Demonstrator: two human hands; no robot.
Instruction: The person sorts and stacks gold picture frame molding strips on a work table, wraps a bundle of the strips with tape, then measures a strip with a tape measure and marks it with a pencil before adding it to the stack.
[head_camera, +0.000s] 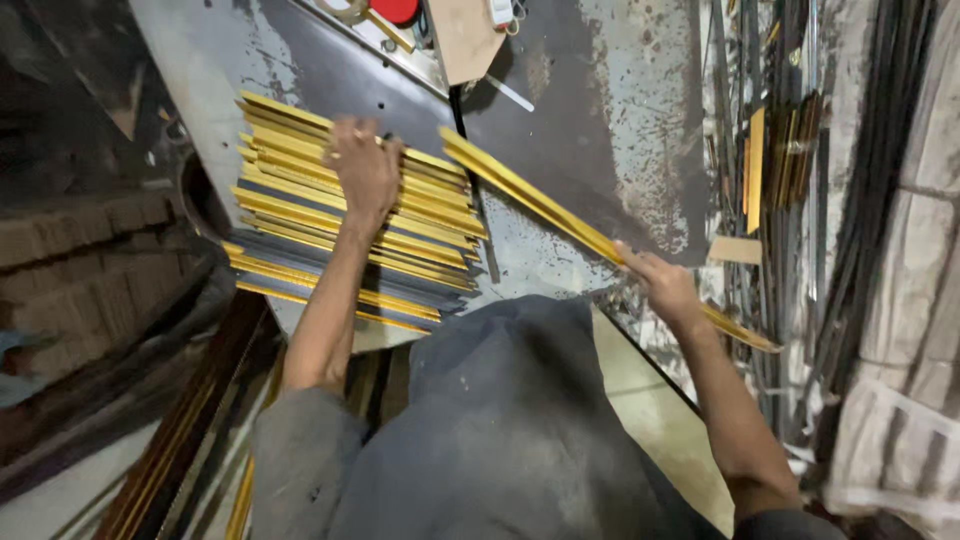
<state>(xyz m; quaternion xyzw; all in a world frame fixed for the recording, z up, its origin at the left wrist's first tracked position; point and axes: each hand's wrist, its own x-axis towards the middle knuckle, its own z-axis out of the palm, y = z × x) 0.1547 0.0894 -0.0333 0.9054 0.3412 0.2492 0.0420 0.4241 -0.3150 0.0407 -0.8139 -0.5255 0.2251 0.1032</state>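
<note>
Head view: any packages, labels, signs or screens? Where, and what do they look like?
No screens or signs show, and no label is clear enough to tell.
Cardboard panel: top centre, on the metal table, flat, plain tan.
Cardboard scrap: right of the table edge, small tan rectangle.
Red round part: top edge, beside the cardboard panel; cut off, so its kind is unclear.
White sack: bottom right, woven, with dark stripes.

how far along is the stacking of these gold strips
Done: many flat gold-coloured moulding strips already lie side by side in a stack on the worn grey metal table. In hand: the right hand has its grip on one long gold strip, angled beside the stack; the left hand rests flat on the stack. Left: more gold strips stand against the right side.
</note>
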